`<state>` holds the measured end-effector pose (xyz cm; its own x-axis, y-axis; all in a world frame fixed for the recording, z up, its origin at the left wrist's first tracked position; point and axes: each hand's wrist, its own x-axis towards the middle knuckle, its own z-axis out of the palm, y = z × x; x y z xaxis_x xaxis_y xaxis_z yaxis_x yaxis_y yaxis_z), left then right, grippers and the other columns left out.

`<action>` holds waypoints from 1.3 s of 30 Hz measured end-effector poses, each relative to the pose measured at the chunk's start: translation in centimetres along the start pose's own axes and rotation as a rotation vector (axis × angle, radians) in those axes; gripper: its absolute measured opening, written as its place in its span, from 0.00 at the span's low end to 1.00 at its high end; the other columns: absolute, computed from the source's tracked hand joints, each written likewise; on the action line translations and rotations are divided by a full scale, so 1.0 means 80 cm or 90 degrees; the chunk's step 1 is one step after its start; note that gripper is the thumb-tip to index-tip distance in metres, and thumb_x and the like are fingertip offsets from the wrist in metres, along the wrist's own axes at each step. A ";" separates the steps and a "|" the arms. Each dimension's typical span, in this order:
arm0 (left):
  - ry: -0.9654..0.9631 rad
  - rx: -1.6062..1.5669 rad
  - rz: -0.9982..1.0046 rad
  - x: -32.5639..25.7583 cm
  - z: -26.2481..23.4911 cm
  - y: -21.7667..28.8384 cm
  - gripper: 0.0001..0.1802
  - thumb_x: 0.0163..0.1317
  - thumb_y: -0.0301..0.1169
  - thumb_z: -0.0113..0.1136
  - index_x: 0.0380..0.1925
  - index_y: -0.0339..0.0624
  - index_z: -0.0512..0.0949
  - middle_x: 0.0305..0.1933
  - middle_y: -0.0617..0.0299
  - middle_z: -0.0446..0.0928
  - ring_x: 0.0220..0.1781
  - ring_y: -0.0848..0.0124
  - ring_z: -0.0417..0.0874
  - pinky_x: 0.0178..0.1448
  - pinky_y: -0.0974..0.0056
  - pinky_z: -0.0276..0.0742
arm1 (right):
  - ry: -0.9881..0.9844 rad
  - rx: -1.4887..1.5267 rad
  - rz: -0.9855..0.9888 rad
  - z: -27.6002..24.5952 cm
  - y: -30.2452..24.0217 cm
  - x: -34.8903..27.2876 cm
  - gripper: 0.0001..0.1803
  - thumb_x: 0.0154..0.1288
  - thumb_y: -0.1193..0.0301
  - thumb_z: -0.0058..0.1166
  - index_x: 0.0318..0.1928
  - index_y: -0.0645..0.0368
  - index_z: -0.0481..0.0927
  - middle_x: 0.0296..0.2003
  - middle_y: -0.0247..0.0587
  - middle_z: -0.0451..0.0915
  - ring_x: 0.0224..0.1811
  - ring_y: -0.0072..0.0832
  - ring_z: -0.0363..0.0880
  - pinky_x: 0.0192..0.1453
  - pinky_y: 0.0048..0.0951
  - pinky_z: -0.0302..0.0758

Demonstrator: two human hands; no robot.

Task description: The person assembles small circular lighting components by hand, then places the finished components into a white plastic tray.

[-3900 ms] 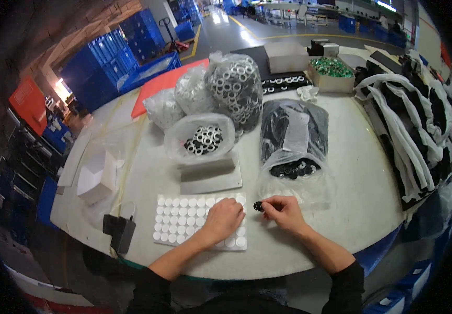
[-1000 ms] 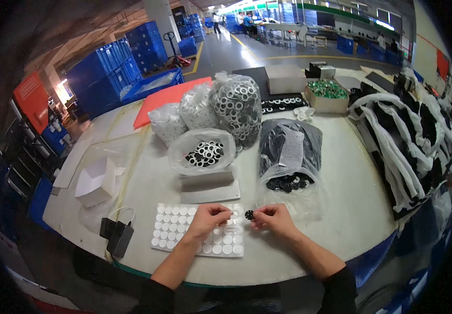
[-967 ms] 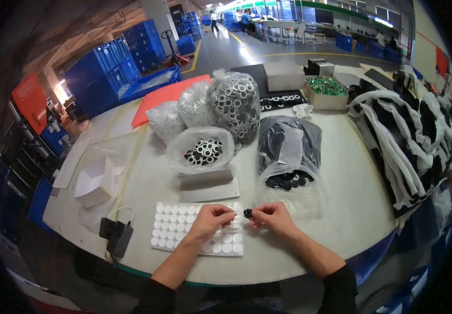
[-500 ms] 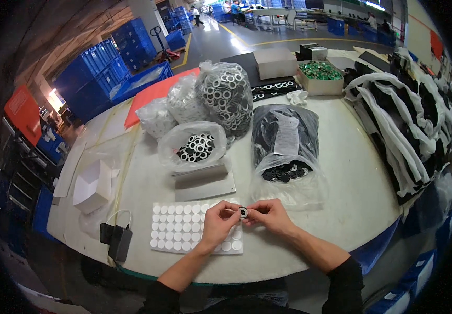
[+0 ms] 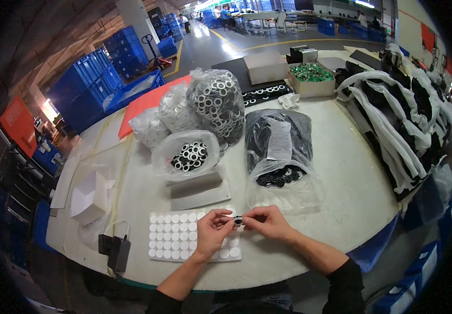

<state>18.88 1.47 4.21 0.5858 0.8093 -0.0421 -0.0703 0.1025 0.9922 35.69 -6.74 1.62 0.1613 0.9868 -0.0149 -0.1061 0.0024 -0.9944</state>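
Warehouse floor and blue crates lay behind the round white surface (image 5: 341,172). From the head view, my left hand (image 5: 211,233) and right hand (image 5: 265,222) met fingertip to fingertip, both grips pinched shut on one small black ring with a white face (image 5: 238,220). It sat between them, equally near each, just above the sheet of round white stickers (image 5: 179,235).

the sheet of round pads (image 5: 176,235) lies before the metal block (image 5: 194,184), bags of rings (image 5: 218,104) behind it.
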 end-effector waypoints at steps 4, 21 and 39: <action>-0.074 -0.013 -0.041 0.012 -0.006 -0.015 0.05 0.56 0.18 0.59 0.34 0.29 0.77 0.35 0.54 0.80 0.33 0.70 0.83 0.40 0.68 0.82 | 0.011 -0.045 0.007 -0.006 0.003 0.003 0.08 0.61 0.72 0.58 0.36 0.66 0.82 0.25 0.36 0.82 0.28 0.17 0.78 0.33 0.20 0.75; -0.073 0.017 -0.014 -0.007 0.000 -0.012 0.09 0.60 0.21 0.59 0.39 0.29 0.79 0.36 0.57 0.81 0.36 0.74 0.82 0.41 0.71 0.80 | 0.013 0.037 -0.024 0.003 0.007 0.000 0.07 0.60 0.77 0.56 0.37 0.68 0.80 0.28 0.38 0.82 0.30 0.20 0.81 0.35 0.21 0.78; -0.097 0.046 -0.019 -0.001 -0.014 -0.015 0.06 0.59 0.21 0.58 0.36 0.31 0.80 0.32 0.60 0.81 0.32 0.76 0.81 0.37 0.73 0.78 | -0.056 0.079 0.016 0.000 0.004 0.003 0.08 0.58 0.74 0.59 0.35 0.68 0.80 0.24 0.37 0.81 0.26 0.18 0.78 0.31 0.20 0.75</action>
<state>18.04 1.93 2.91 0.7028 0.7089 -0.0590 0.0039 0.0791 0.9969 35.69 -6.52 1.27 0.0712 0.9972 -0.0248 -0.2297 -0.0078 -0.9732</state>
